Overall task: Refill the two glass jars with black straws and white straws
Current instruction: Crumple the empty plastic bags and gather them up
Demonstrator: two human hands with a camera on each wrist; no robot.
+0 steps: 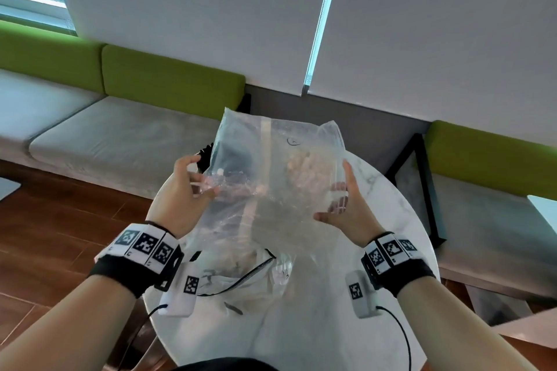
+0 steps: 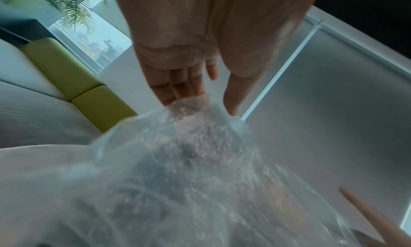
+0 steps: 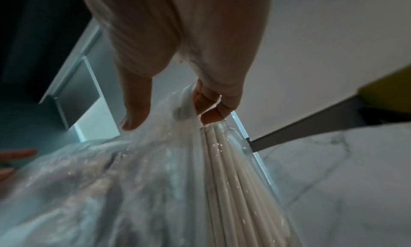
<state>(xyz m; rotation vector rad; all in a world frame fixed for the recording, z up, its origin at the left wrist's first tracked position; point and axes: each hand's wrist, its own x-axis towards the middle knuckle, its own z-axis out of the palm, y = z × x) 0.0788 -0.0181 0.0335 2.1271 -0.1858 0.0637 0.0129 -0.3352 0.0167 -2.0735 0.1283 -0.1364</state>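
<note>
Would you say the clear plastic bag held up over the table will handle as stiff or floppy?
Probably floppy: the plastic bag crumples and sags between the left hand and right hand. The white straws inside may stiffen one side. Its glossy film looks somewhat slippery.

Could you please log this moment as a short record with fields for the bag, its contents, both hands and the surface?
bag: clear plastic bag, held up over the table
contents: white straws visible inside; dark shapes too blurred to name
left hand: grips the bag's left side
right hand: grips the bag's right side, by the white straws
surface: round white marble table
jars: cannot be made out behind the bag
</note>
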